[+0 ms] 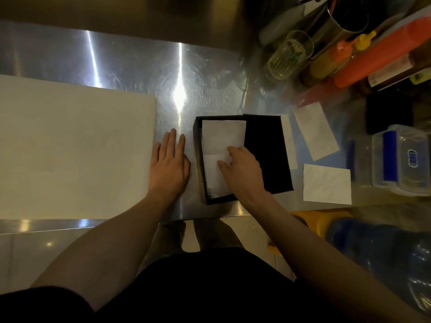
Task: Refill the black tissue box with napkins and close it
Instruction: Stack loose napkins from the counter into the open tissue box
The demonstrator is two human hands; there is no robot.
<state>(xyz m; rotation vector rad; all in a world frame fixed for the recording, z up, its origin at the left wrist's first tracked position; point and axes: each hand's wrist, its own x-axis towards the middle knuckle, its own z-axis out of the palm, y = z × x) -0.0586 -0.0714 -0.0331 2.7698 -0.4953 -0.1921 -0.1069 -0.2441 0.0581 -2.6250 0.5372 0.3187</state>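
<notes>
The black tissue box (201, 159) lies open on the steel counter, its black lid (265, 155) folded out to the right. A stack of white napkins (221, 138) fills the box. My right hand (242, 170) rests on the stack's lower right part, fingers bent and pressing the top napkin down. My left hand (169, 163) lies flat on the counter just left of the box, fingers straight, holding nothing. More loose napkins lie right of the lid: one (314, 130) tilted at the back, one (326, 184) nearer me, and a narrow one (289, 141) against the lid's edge.
A large white cutting board (70, 148) covers the counter's left side. At the back right stand a glass (290, 54), sauce bottles (373, 54) and a metal container (345, 17). A clear plastic box with blue clips (401, 159) sits at the right. The counter's front edge (210, 217) is close.
</notes>
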